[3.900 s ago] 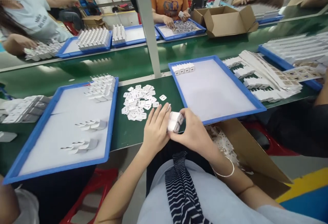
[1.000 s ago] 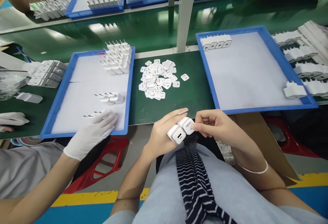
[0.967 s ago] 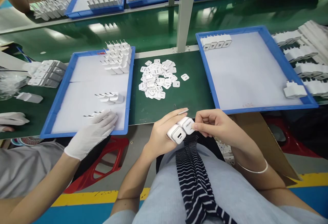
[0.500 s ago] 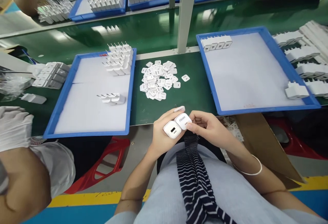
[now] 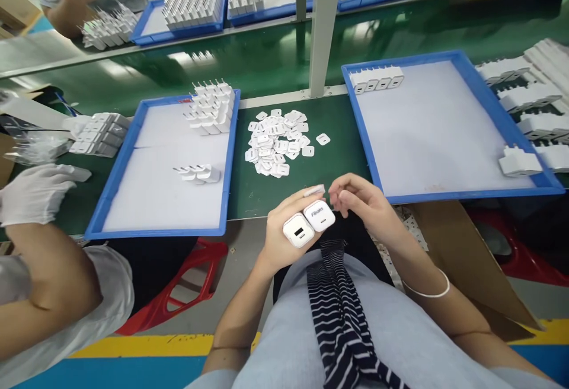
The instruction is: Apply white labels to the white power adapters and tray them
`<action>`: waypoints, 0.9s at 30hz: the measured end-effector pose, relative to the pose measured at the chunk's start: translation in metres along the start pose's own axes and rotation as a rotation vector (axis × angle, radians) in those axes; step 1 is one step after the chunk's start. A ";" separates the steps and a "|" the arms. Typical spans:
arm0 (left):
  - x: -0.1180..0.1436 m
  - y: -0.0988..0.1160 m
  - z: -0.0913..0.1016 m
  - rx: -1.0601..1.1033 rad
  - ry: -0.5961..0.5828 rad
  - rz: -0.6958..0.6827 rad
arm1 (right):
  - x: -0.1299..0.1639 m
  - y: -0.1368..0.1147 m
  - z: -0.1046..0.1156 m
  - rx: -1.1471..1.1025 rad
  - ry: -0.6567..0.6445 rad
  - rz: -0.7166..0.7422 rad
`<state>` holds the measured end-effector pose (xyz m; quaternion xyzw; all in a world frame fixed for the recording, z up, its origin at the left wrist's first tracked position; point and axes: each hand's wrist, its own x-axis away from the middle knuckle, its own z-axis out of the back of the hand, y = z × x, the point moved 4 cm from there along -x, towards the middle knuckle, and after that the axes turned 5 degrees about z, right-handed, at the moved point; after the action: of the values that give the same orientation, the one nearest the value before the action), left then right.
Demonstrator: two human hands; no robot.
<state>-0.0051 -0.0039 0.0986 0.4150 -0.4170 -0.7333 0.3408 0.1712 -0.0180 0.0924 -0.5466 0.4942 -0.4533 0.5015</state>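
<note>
My left hand (image 5: 280,226) is closed around two white plug chargers side by side, their port ends facing up. The nearer charger (image 5: 292,239) shows a dark port and a smaller slot. The other charger (image 5: 320,223) carries a flat printed face with one slot. A thin white face plate (image 5: 314,191) pokes out by the fingertips of the same hand. Just right of the chargers, my right hand (image 5: 358,202) has loosely bent fingers, apart from them, with nothing visible in it. Beyond my hands lies a pile of white face plates (image 5: 275,143) on the green table (image 5: 249,196).
A blue tray (image 5: 155,233) with several chargers stands at left, another blue tray (image 5: 444,195) at right. A white post (image 5: 322,39) rises behind the pile. At far left, a co-worker's gloved hand (image 5: 35,193) touches a white charger. More people and trays are across the table.
My right hand has come off the printed charger face and moved slightly up and right. My left hand keeps its hold. The co-worker's gloved hand has moved up to a charger.
</note>
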 end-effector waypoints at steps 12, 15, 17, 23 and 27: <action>0.008 -0.006 -0.003 0.265 -0.087 0.121 | -0.007 0.004 0.004 0.258 0.043 0.103; 0.007 -0.006 -0.001 0.176 -0.023 0.111 | -0.002 -0.005 0.018 0.466 0.181 0.158; 0.006 -0.008 0.001 0.070 0.049 0.092 | 0.004 -0.012 0.024 0.437 0.245 0.131; 0.002 -0.016 0.001 -0.115 0.071 0.009 | 0.017 -0.027 -0.007 0.154 -0.113 -0.068; 0.002 -0.014 0.001 -0.155 0.053 -0.012 | 0.015 -0.026 -0.024 0.152 -0.210 -0.102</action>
<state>-0.0086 0.0008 0.0856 0.4091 -0.3473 -0.7540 0.3787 0.1512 -0.0347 0.1198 -0.5760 0.3746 -0.4546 0.5668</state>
